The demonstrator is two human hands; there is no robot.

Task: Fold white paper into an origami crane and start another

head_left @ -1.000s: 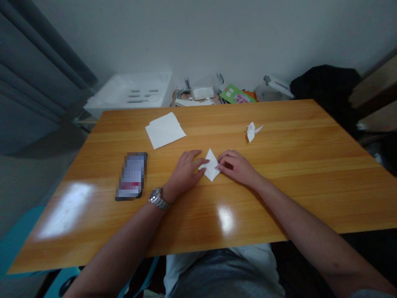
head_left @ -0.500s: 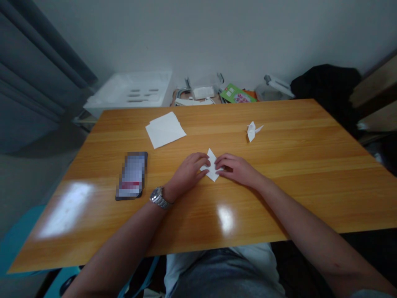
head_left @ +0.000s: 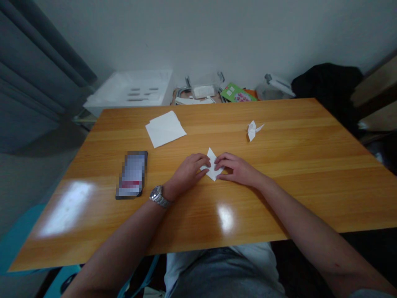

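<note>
Pinching one folded paper [head_left: 212, 166] between left hand [head_left: 188, 171], right hand [head_left: 237, 169] fingers; one paper crane [head_left: 252, 130] beyond.

Left hand [head_left: 187, 171] shifted further onto the folded paper [head_left: 212, 170], right hand [head_left: 237, 169] lying flatter

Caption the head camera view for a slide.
Left hand and right hand press a folded white paper diamond on a wooden table, origami crane beyond.

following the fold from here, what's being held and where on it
The left hand and right hand hold a folded white paper diamond by its two sides with their fingers; its top and bottom points stick out free.
</note>
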